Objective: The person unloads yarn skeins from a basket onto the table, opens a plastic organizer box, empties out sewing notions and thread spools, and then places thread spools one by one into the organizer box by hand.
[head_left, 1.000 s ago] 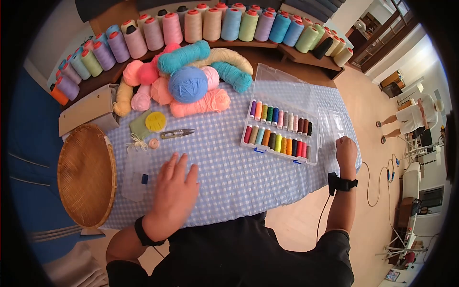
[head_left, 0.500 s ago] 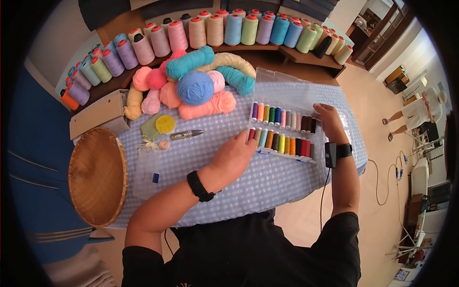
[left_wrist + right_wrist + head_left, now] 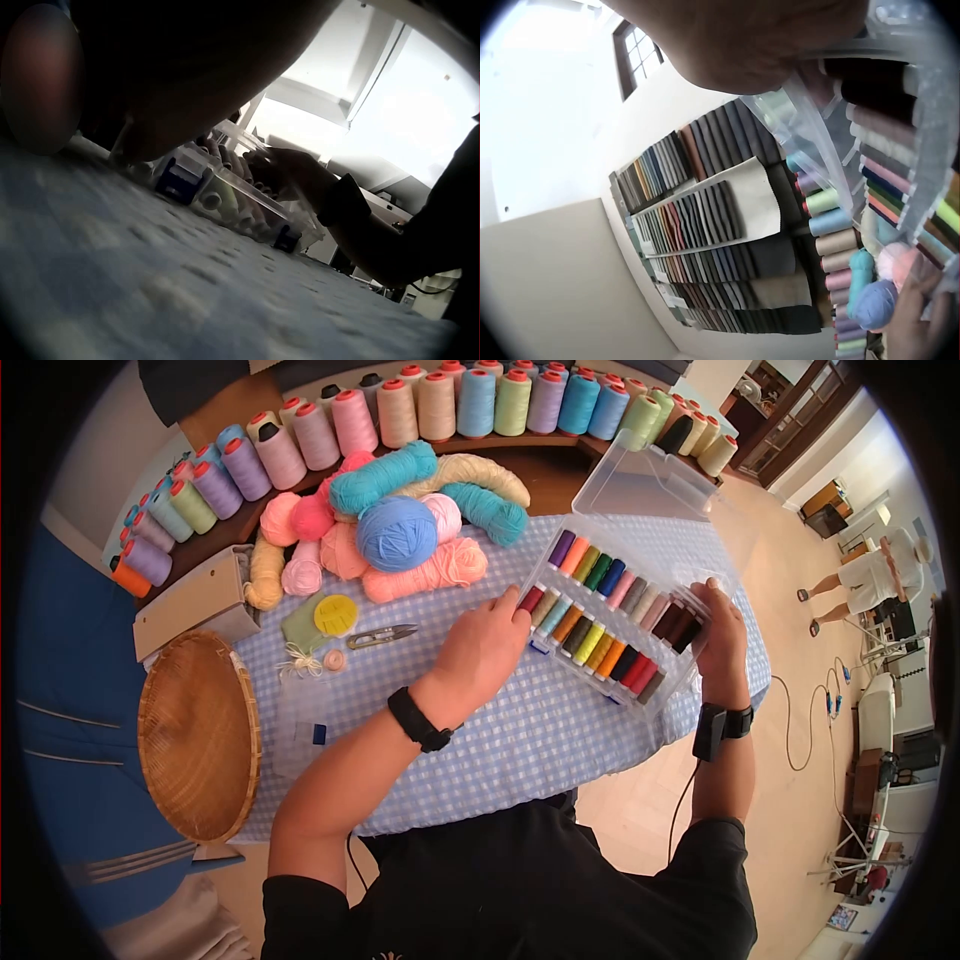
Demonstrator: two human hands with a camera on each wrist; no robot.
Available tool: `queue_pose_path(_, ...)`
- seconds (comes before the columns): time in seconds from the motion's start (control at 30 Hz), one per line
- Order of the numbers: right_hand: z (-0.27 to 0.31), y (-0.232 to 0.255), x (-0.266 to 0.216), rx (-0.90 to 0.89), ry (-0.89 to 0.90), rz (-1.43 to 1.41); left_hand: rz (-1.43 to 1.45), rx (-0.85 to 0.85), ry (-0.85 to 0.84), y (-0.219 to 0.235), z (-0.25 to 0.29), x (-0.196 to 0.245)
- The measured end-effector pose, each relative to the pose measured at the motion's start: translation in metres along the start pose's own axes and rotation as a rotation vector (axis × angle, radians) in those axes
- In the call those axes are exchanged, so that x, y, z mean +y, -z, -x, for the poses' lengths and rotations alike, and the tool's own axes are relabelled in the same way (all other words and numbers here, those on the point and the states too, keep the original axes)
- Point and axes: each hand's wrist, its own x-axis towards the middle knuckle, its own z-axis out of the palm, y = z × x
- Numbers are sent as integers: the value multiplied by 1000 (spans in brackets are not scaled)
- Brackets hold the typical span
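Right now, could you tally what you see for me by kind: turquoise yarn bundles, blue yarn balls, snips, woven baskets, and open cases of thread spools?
Turquoise yarn bundles: 2
Blue yarn ball: 1
Snips: 1
Woven basket: 1
Open case of thread spools: 1
Total: 6

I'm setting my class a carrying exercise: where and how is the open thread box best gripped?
Probably hold the box by its short end walls, coming in from left and right: it is wide and shallow, spools fill its rows, and the open lid on the far side looks thin.
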Motion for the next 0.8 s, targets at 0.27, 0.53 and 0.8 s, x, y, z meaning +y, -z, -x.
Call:
queue_pose_path(0.27,13,-31,-17,119,548,383,133,268,-69,-5,-21,40)
queue_pose_path(0.53,82,-88,-22,240,1010,726,178,479,-260,-31,-52,93)
queue_pose_path(0.8,99,-102,-9,292,1085,909,235,469,-232,-32,-46,88)
